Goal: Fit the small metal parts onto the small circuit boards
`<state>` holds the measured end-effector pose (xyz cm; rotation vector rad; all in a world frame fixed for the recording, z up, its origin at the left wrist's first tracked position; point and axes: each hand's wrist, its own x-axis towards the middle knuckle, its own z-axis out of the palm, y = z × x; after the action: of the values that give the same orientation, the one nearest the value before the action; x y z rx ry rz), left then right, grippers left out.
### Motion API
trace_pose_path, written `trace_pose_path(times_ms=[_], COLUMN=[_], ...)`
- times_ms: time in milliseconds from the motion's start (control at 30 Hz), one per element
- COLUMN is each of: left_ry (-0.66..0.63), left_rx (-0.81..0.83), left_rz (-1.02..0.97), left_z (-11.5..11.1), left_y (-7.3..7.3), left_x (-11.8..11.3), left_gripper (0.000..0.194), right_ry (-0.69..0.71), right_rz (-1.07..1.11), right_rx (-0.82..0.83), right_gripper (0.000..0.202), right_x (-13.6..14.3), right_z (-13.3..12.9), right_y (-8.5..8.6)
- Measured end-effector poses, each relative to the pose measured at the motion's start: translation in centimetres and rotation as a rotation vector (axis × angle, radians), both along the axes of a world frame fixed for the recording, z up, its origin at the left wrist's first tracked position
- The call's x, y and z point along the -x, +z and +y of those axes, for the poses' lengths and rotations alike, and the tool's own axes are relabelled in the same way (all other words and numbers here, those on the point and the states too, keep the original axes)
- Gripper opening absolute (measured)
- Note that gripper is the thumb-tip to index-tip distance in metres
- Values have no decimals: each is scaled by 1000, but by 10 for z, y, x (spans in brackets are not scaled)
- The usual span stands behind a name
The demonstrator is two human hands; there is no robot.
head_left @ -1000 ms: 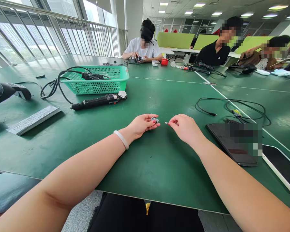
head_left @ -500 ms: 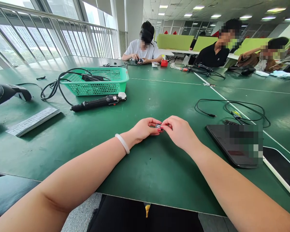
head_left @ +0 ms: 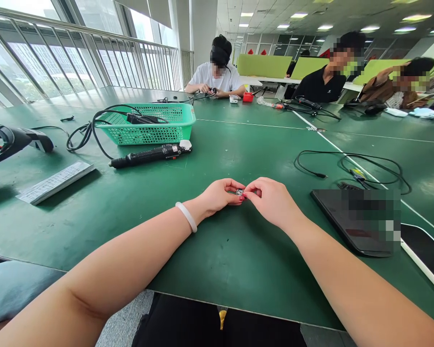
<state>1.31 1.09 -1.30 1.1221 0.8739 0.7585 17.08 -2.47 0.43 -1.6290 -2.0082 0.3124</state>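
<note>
Over the green table (head_left: 202, 250), my left hand (head_left: 220, 196) pinches a small metallic part (head_left: 239, 192) between thumb and fingers. A white bracelet (head_left: 186, 217) is on the left wrist. My right hand (head_left: 269, 198) meets the left at the part, its thumb and index finger pressed together at the part's right side. Whether the right fingertips grip the same part or another tiny piece is too small to tell. The fingers partly hide the part.
A green basket (head_left: 148, 132) with cables and a black electric screwdriver (head_left: 144, 156) lie at the left, beside a white block (head_left: 56, 183). At the right are a black tablet-like device (head_left: 347, 221), a phone (head_left: 428, 255) and a cable (head_left: 318, 152). A person (head_left: 217, 72) sits across.
The whole view has shifted slightly, so everything appears a little lower and to the right. Both hands remain together at the small part, with the fingers barely changed.
</note>
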Motion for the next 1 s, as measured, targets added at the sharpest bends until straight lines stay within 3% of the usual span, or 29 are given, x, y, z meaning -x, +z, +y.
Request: trace_pose_path(times_ms=[333, 500, 733, 1000], left_ry=[-24, 16, 49, 51], left_rx=[-9, 41, 77, 67], left_rz=[-48, -52, -108, -118], left_z=[3, 4, 5, 6], left_y=[-6, -4, -5, -5], left_x=[1, 0, 2, 3], left_gripper=[33, 27, 28, 29], right_ry=[4, -28, 11, 28], right_rz=[8, 33, 21, 51], right_rx=[-10, -91, 19, 0], right_gripper=[16, 20, 25, 25], right_x=[-1, -5, -13, -10], right_z=[0, 2, 8, 9], right_y=[0, -1, -9, -13])
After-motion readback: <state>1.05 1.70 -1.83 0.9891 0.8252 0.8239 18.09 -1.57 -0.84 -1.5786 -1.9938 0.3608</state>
